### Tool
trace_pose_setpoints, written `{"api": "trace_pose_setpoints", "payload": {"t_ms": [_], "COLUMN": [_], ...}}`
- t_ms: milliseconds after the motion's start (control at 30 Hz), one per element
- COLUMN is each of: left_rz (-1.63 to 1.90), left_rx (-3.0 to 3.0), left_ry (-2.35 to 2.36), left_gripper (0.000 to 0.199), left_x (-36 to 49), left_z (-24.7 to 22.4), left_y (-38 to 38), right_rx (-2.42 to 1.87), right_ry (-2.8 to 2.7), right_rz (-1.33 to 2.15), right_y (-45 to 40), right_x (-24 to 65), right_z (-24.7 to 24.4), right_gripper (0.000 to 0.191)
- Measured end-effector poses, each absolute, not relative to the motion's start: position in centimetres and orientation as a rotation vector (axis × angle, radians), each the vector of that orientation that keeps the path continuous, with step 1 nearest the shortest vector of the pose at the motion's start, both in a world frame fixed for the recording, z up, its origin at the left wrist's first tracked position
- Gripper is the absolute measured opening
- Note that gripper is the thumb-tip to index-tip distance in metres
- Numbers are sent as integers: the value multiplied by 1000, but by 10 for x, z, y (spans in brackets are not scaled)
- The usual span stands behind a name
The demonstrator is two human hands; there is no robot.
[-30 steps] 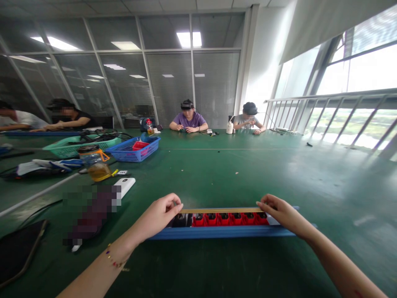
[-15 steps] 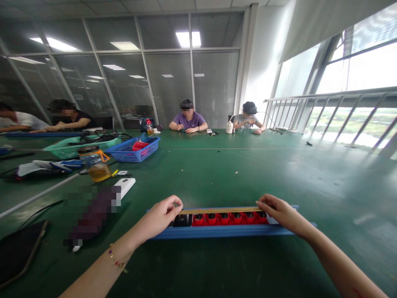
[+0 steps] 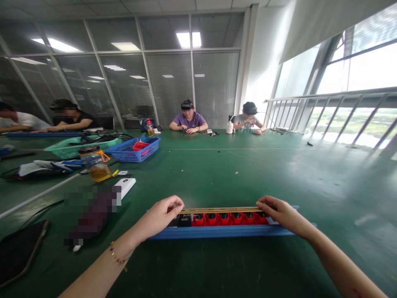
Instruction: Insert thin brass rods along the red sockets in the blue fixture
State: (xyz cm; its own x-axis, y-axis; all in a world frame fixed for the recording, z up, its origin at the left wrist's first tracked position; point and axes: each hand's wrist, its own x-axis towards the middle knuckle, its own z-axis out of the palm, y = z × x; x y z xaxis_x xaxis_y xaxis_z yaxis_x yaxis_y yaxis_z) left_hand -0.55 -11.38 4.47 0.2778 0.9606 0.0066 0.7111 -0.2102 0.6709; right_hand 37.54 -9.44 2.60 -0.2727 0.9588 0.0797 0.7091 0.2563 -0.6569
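A long blue tray [image 3: 223, 232] lies crosswise on the green table, with several red bins [image 3: 223, 219] in a row inside it and a black part [image 3: 184, 220] at their left. Thin tan sticks [image 3: 220, 210] stretch over the tray's far side. My left hand [image 3: 164, 213] pinches their left end between thumb and fingers. At the other end, my right hand [image 3: 277, 209] is closed on the sticks in the same way. The contents of the red bins are dark and too small to make out.
Left of the tray are a white and dark device [image 3: 125, 187], a dark phone-like slab [image 3: 23, 250] and a jar [image 3: 96, 165]. Blue basket [image 3: 135, 154] and green basket [image 3: 62, 148] stand farther back. Several people sit around the table [image 3: 198, 178].
Both hands keep their hold on the sticks. My left hand has shifted very slightly to the right; the tray and bins look unmoved.
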Motion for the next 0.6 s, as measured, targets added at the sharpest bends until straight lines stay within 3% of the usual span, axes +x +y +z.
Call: {"api": "trace_pose_setpoints", "payload": {"t_ms": [133,600], "left_rz": [554,476], "left_rx": [2011,2020], "left_ry": [1519,1492], "left_gripper": [31,32], "left_x": [-10,-13], "left_z": [48,52], "left_y": [-114,-116], "right_rx": [-1498,-1495], "right_ry": [-2128,-2178], "right_rz": [558,659], "right_y": [-98,-99], "right_x": [374,373], "right_z": [31,34], "right_gripper": [31,36]}}
